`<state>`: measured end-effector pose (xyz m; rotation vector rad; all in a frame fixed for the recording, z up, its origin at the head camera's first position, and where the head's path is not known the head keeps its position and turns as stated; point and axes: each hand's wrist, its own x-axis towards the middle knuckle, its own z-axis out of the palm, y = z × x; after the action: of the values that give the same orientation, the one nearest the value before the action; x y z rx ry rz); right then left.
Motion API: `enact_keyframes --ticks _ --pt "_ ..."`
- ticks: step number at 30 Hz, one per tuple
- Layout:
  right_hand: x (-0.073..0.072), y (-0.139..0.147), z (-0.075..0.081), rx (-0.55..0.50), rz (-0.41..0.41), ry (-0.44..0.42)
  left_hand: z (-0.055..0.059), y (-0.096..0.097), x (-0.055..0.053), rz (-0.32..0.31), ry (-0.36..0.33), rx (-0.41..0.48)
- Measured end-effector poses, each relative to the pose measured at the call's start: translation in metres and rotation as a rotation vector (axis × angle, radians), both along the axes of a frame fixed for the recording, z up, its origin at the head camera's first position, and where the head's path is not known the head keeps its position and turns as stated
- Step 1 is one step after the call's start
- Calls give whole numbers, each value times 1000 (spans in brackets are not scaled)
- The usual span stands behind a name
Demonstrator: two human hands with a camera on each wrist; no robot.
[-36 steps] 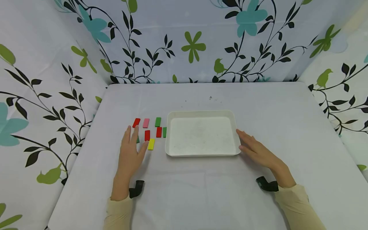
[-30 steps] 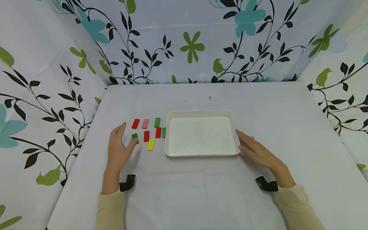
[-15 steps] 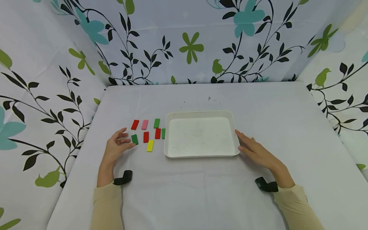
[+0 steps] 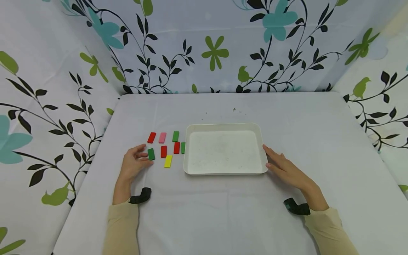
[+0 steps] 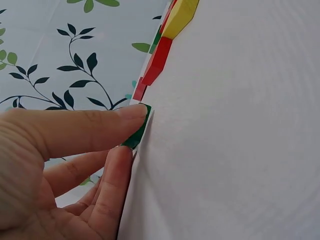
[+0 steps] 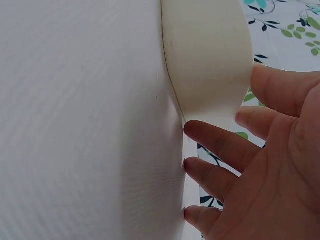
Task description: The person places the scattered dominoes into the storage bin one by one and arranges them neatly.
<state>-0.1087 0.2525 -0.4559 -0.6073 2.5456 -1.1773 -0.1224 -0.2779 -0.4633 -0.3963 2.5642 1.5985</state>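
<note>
At the left end of a group of small flat blocks, my left hand [image 4: 131,165] pinches a green block [image 4: 151,154] by its edges. In the left wrist view the thumb [image 5: 90,132] overlaps one end of this green block [image 5: 140,132], and a fingertip meets the other. The block is low at the cloth. A shallow white tray [image 4: 223,170] lies right of the blocks. My right hand [image 4: 288,171] touches its right side with extended fingers. From the right wrist, the fingers [image 6: 220,142] show spread against the tray wall [image 6: 210,60] and the cloth.
Close by lie red blocks [image 4: 164,151], a pink block [image 4: 162,137], a yellow block [image 4: 168,161] and another green block [image 4: 175,136]. One more green block [image 4: 183,148] sits right at the tray's left edge. Patterned curtains [image 4: 215,53] border the white-covered table [image 4: 223,212].
My left hand has drawn back left from over the blocks, then closed its thumb and fingers in on the leftmost green block. The right hand stays at the tray.
</note>
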Motion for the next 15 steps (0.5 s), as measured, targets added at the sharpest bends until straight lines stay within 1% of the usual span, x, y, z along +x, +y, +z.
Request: enact_keyframes --ticks 2,7,11,15 --pt "0 1 0 -2 0 5 -1 2 -1 7 0 -8" --pt "1 2 -2 -10 -1 11 -2 5 -1 26 10 -59" --pt "1 3 -2 -16 3 15 -3 6 -2 30 32 -91" --pt "1 2 -3 -18 2 21 -4 5 -1 32 38 -112"
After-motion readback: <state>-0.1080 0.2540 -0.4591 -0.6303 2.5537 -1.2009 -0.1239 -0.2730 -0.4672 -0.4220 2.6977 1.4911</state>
